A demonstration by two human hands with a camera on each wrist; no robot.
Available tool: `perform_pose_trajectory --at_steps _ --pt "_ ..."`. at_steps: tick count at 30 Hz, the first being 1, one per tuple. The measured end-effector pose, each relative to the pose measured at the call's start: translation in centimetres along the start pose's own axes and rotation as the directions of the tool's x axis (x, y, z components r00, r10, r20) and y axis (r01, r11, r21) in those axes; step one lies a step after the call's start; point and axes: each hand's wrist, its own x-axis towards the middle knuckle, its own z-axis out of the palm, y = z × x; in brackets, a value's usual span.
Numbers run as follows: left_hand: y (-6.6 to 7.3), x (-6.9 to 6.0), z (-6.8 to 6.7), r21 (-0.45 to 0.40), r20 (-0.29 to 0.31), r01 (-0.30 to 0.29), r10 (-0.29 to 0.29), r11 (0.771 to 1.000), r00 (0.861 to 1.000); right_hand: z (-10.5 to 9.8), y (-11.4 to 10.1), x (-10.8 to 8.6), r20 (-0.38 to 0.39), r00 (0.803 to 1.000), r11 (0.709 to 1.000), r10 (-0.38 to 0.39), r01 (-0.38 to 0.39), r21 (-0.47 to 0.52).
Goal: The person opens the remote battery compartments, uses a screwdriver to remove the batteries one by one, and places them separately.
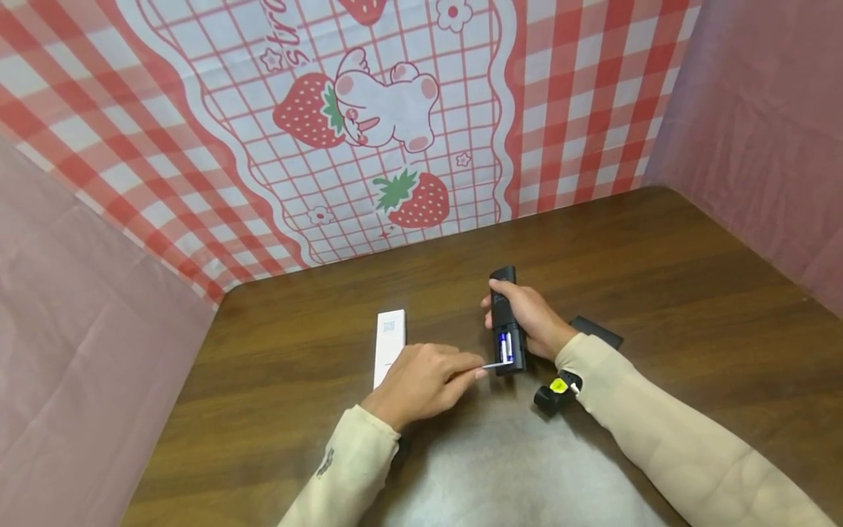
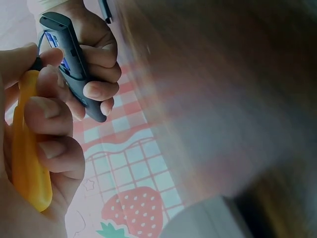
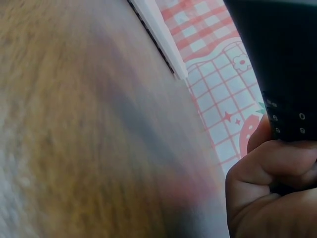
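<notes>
My right hand [image 1: 533, 318] grips a black remote control [image 1: 503, 311] above the table, fingers curled round its body. The remote's battery compartment lies uncovered at the near end, with blue batteries [image 1: 506, 345] inside. My left hand [image 1: 428, 377] holds a screwdriver with a yellow handle [image 2: 30, 148], fingers wrapped along it. The thin metal shaft [image 1: 497, 364] reaches to the near end of the battery compartment; whether its tip touches a battery cannot be told. In the right wrist view, the remote's dark face with small printed keys [image 3: 292, 119] rises above the curled fingers.
A long white box [image 1: 390, 340] with a printed code lies on the brown wooden table [image 1: 296, 410], beside my left hand. A flat black piece [image 1: 597, 331] lies behind my right wrist. A strawberry-print cloth [image 1: 579, 110] hangs along the far edge, with pink cloth at both sides.
</notes>
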Motion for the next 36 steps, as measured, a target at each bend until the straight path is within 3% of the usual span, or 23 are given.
perform_pose_trajectory --at_steps 20,36 --pt "0.11 0.04 0.13 0.073 -0.067 -0.013 0.018 0.997 0.998 0.34 0.00 0.14 -0.034 0.999 0.999 -0.027 0.029 0.046" --pt "0.05 -0.06 0.15 0.106 -0.083 -0.029 0.038 0.994 0.996 0.48 0.17 0.37 -0.064 0.997 0.999 -0.036 0.038 0.031"
